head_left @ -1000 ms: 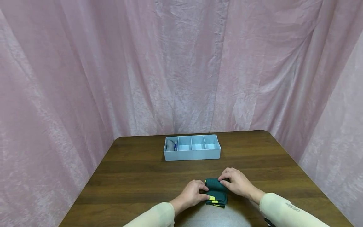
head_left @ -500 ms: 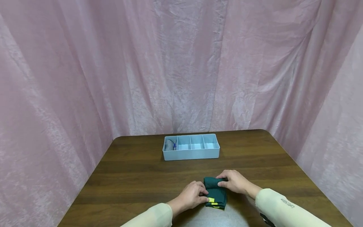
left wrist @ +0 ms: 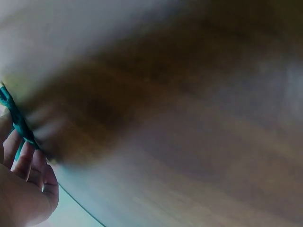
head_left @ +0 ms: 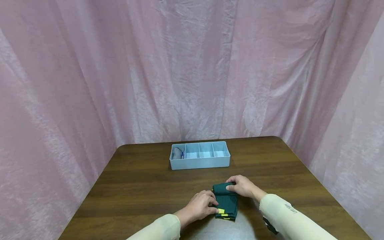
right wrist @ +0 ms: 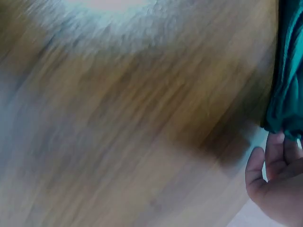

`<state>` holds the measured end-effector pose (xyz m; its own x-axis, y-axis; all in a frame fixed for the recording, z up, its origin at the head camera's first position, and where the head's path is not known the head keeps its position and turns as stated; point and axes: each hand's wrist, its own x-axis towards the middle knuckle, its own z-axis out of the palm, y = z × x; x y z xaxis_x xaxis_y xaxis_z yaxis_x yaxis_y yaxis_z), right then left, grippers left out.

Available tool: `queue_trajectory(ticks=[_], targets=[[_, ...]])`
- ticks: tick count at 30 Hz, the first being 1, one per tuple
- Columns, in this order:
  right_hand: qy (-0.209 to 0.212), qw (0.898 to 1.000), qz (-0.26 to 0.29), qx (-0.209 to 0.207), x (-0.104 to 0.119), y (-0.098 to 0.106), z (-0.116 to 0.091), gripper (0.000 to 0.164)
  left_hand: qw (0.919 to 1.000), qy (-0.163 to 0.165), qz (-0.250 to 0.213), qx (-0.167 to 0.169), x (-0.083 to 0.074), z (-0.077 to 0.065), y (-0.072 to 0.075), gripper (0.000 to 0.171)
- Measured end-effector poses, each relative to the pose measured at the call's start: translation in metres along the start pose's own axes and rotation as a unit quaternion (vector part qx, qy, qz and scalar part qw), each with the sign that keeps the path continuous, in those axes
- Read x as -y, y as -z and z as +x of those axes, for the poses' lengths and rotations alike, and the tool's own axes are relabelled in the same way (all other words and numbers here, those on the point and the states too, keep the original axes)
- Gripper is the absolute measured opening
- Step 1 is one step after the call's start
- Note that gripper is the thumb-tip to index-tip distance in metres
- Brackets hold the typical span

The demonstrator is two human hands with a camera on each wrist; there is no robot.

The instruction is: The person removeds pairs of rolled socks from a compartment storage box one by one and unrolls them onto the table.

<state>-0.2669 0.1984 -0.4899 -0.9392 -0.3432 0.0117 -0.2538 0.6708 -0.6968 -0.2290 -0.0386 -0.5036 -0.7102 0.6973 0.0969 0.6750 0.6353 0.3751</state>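
Observation:
A dark green ribbed sock (head_left: 227, 203) with yellow patches lies folded on the table, its far end turned over into a thick fold. My right hand (head_left: 243, 186) pinches that fold at its right end, thumb on the near side and fingers behind. In the right wrist view the green fabric (right wrist: 287, 90) hangs over the fingertips. My left hand (head_left: 200, 205) rests at the sock's left edge, thumb by the near yellow patch, fingers loosely bent. The left wrist view shows those fingertips (left wrist: 39, 156) along a strip of green cloth (left wrist: 20, 122).
Farther back on the wooden table (head_left: 144, 186) stands a light blue box (head_left: 200, 163) with several compartments. Its leftmost compartment holds a grey rolled item (head_left: 177, 153) with a blue mark. Pink curtains (head_left: 192, 73) hang behind the table.
My right hand has moved the far fold away from me, so more of the flat ribbed part shows. My left hand stays at the left edge. The view has shifted slightly.

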Motion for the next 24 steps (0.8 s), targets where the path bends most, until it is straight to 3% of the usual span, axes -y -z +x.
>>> queue_trajectory(ticks=[6,13,19,24], targets=[[-0.035,0.997,-0.017,-0.068,-0.001,-0.009,0.004,0.020,0.9997,-0.013,-0.013,-0.017,0.004,-0.001,-0.004,0.020],[0.068,0.982,-0.127,-0.121,0.000,-0.013,0.003,0.010,0.9999,-0.004,-0.011,-0.011,0.005,-0.001,0.000,0.020],[0.139,0.966,-0.197,-0.096,-0.008,-0.012,-0.003,0.016,0.9996,0.014,-0.021,-0.012,0.004,-0.002,-0.003,0.020],[0.135,0.965,-0.221,-0.045,-0.013,-0.008,-0.005,0.031,0.9996,0.020,-0.017,-0.007,0.004,-0.002,-0.005,0.023]])
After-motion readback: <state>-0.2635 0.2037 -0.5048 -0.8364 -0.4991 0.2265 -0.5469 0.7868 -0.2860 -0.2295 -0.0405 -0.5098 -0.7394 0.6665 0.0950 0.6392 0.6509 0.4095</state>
